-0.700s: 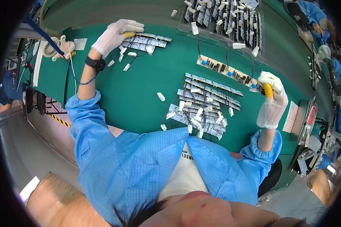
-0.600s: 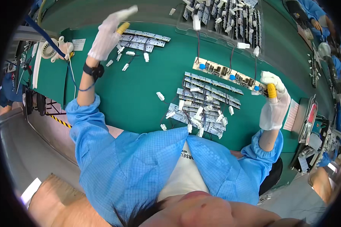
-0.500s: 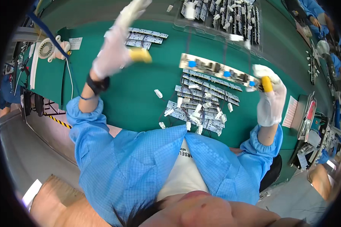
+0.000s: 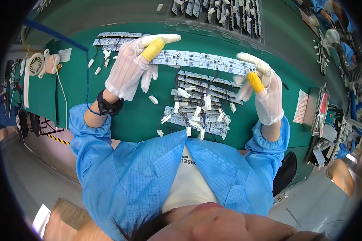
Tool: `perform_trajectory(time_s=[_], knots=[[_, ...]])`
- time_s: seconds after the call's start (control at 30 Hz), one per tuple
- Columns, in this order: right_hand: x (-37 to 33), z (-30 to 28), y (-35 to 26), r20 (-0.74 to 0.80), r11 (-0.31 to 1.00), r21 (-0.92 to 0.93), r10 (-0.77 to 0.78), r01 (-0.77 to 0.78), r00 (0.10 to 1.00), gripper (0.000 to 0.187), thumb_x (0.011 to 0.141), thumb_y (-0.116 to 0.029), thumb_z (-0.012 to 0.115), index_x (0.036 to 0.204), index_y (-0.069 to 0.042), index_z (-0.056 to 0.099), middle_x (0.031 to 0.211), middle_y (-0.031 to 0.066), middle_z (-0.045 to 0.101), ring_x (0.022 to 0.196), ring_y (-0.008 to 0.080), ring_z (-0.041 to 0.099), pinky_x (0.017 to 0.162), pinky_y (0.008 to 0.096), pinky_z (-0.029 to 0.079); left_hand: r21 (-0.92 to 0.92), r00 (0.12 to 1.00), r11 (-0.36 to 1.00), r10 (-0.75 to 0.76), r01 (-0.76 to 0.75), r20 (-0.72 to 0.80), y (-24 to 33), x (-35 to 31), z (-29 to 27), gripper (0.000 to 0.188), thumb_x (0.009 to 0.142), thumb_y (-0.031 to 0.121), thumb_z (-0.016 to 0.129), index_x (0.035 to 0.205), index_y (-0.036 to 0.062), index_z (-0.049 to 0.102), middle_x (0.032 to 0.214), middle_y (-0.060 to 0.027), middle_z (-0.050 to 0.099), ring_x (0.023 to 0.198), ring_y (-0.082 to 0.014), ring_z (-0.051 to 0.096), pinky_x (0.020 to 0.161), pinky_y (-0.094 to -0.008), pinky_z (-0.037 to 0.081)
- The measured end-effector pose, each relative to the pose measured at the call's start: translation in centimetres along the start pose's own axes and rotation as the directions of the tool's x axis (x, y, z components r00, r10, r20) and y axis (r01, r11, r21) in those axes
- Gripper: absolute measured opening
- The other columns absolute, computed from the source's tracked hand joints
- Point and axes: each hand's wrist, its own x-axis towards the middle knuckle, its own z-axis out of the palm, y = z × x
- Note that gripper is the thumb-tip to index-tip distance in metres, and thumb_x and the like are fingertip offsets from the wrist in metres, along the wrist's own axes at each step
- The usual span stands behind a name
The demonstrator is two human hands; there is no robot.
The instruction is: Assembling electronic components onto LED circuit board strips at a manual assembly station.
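Note:
A long white circuit board strip [image 4: 201, 60] with small chips along its face is held level above the mat. At its left end my gloved left hand [image 4: 136, 60] grips it, the yellow-tipped thumb on the face. My right hand [image 4: 261, 84], also gloved with a yellow thumb tip, pinches the strip's right end; some of its fingers are blurred. Beneath the strip lies a stack of similar boards [image 4: 209, 94] with dark wires and white connectors [image 4: 207, 103]. More boards [image 4: 112, 40] lie beyond my left hand, partly covered by it.
A clear plastic tray [image 4: 213, 29] packed with boards stands at the far side. To the left are a small white fan [image 4: 37, 65] and a hanging blue cord [image 4: 87, 76]. On the right are a printed sheet [image 4: 300, 106] and a metal-edged bin [image 4: 320, 110].
My left hand has come down and right onto the strip's left end. The strip has turned from its component-and-blue-dot side to its white face, and its wires now hang below.

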Motion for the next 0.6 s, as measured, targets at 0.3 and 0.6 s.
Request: perform_trajectory(time_s=[0.3, 0.6], knots=[[1.4, -1.4, 2.4, -0.055, 0.845, 0.415, -0.346, 0.337, 0.937, 0.067, 0.085, -0.045, 0.062, 0.125, 0.008, 0.051, 0.083, 0.0096, 0.067, 0.051, 0.0088, 0.058, 0.043, 0.0149, 0.041, 0.003, 0.947, 0.948, 0.319, -0.319, -0.024, 0.6, 0.0, -0.4, 0.053, 0.091, 0.037, 0.059, 0.129, 0.0009, 0.054, 0.124, -0.0109, 0.060, 0.102, -0.0154, 0.062, 0.089, -0.0266, 0.048], [0.1, -1.5, 1.3, -0.185, 0.968, 0.115, -0.201, 0.224, 0.962, 0.090, 0.075, -0.058, 0.067, 0.128, 0.012, 0.046, 0.083, 0.0109, 0.064, 0.054, 0.0075, 0.055, 0.053, 0.0169, 0.041, 0.336, 0.824, 0.798, 0.558, -0.499, -0.100, -0.6, 0.0, -0.1, 0.047, 0.073, 0.032, 0.074, 0.115, 0.0142, 0.067, 0.085, -0.0043, 0.072, 0.062, -0.0125, 0.061, 0.055, -0.0244, 0.045]])
